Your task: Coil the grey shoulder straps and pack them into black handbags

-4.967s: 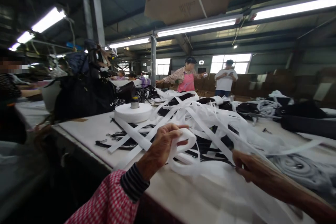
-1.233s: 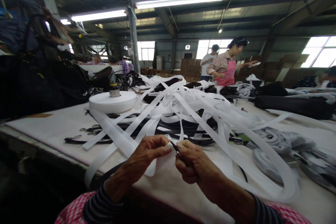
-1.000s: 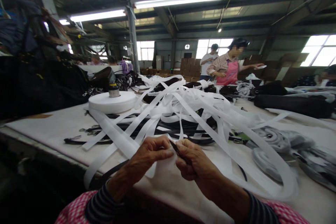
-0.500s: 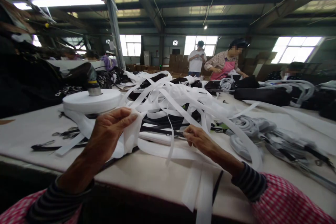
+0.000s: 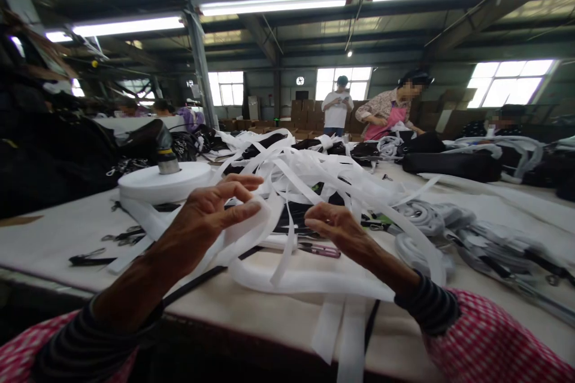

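My left hand (image 5: 215,215) pinches a wide white fabric strip (image 5: 245,228) between thumb and fingers, and the strip droops from it in a loop towards the table. To the right, my right hand (image 5: 335,224) has its fingers curled in and the thumb close to them. Whether anything sits between those fingertips I cannot make out. Thread snips with pink handles (image 5: 324,249) lie on the table just below the right hand. Behind both hands rises a tangled heap of white strips (image 5: 309,161). A thin white strip (image 5: 290,233) hangs down between the hands.
A thick white roll of strip (image 5: 144,182) lies at left, with a metal cylinder (image 5: 168,161) on top. Black straps with metal clips (image 5: 128,234) are beside it. Bundled grey straps (image 5: 422,215) lie at right. A co-worker in a pink apron (image 5: 390,116) stands beyond the table.
My left hand has moved right and slightly up with the strip, closer to my right hand. The pink-handled snips now show below the right hand.
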`<action>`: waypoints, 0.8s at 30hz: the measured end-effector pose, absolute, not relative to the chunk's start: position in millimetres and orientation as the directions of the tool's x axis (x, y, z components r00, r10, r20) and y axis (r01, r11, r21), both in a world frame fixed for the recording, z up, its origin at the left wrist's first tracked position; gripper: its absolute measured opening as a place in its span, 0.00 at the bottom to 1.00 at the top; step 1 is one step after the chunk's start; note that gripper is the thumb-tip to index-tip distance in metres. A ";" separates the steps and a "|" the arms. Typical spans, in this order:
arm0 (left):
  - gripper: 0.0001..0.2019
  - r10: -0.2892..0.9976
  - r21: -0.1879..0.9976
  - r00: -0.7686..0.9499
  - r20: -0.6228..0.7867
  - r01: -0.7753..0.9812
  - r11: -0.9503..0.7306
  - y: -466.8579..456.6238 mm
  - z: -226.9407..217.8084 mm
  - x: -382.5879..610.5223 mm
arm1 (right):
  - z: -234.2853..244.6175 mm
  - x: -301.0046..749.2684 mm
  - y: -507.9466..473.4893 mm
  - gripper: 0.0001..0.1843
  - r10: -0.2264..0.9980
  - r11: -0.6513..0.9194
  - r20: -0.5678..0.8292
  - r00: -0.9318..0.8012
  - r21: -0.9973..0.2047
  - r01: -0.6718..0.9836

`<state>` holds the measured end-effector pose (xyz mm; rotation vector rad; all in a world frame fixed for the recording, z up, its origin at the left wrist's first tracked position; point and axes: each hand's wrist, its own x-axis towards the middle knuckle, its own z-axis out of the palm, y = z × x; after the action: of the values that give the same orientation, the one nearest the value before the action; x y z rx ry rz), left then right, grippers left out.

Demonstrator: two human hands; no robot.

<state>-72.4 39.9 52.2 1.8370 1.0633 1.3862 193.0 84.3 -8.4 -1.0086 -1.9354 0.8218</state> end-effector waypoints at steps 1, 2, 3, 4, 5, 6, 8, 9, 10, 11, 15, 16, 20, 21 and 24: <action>0.11 0.861 0.823 0.164 0.481 0.253 -0.508 38.1 54.1 -66.3 | 3.0 187.3 77.2 0.13 0.855 0.460 0.350 -0.383 -0.854 0.244; 0.11 0.859 0.821 0.199 0.472 0.257 -0.511 36.0 56.8 -59.4 | 14.3 181.6 69.4 0.15 0.841 0.440 0.357 -0.406 -0.888 0.131; 0.11 0.855 0.819 0.230 0.465 0.254 -0.514 33.7 59.9 -52.0 | 24.7 176.2 61.2 0.18 0.823 0.417 0.361 -0.438 -0.908 0.035; 0.12 0.851 0.817 0.254 0.461 0.253 -0.518 31.4 63.0 -44.8 | 33.5 171.8 53.1 0.19 0.806 0.393 0.359 -0.471 -0.919 -0.029; 0.12 0.847 0.814 0.269 0.457 0.257 -0.521 29.1 65.8 -38.1 | 40.0 168.5 45.6 0.19 0.796 0.362 0.347 -0.496 -0.930 -0.070; 0.12 0.846 0.811 0.276 0.455 0.264 -0.522 27.0 67.9 -32.3 | 44.0 166.5 39.1 0.19 0.794 0.325 0.328 -0.512 -0.941 -0.097; 0.13 0.851 0.806 0.273 0.449 0.286 -0.518 23.8 69.2 -24.4 | 44.8 166.0 29.5 0.19 0.805 0.274 0.296 -0.515 -0.954 -0.120; 0.13 0.854 0.805 0.272 0.443 0.298 -0.512 22.7 68.5 -22.1 | 42.3 167.0 26.5 0.19 0.812 0.263 0.286 -0.509 -0.957 -0.118; 0.12 0.858 0.808 0.279 0.431 0.304 -0.505 21.7 67.1 -20.6 | 38.7 168.2 24.3 0.18 0.821 0.259 0.278 -0.498 -0.960 -0.109; 0.11 0.859 0.815 0.291 0.421 0.295 -0.499 20.7 65.5 -19.7 | 34.4 169.4 22.7 0.18 0.835 0.265 0.275 -0.476 -0.960 -0.090; 0.05 0.853 0.841 0.350 0.388 0.244 -0.482 10.3 63.4 -16.8 | 20.7 170.9 15.5 0.21 0.897 0.405 0.379 -0.227 -0.910 0.085; 0.05 0.847 0.829 0.348 0.402 0.256 -0.498 5.6 64.4 -15.7 | 18.9 171.1 12.5 0.22 0.880 0.470 0.450 -0.151 -0.871 0.142; 0.06 0.783 0.726 0.346 0.518 0.306 -0.616 -18.4 67.3 -9.5 | 14.1 176.9 -1.7 0.16 0.717 0.683 0.683 -0.138 -0.650 0.333; 0.06 0.760 0.703 0.359 0.541 0.304 -0.644 -24.0 66.8 -7.7 | 11.9 179.6 -4.4 0.13 0.686 0.714 0.703 -0.187 -0.600 0.361; 0.05 0.709 0.658 0.393 0.585 0.280 -0.699 -36.9 64.1 -2.1 | 1.1 188.8 -7.3 0.08 0.648 0.753 0.702 -0.295 -0.534 0.384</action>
<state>-2.1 -36.9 64.1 2.1971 0.8475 1.2519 188.8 -7.3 1.1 -0.7873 -1.9220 0.3223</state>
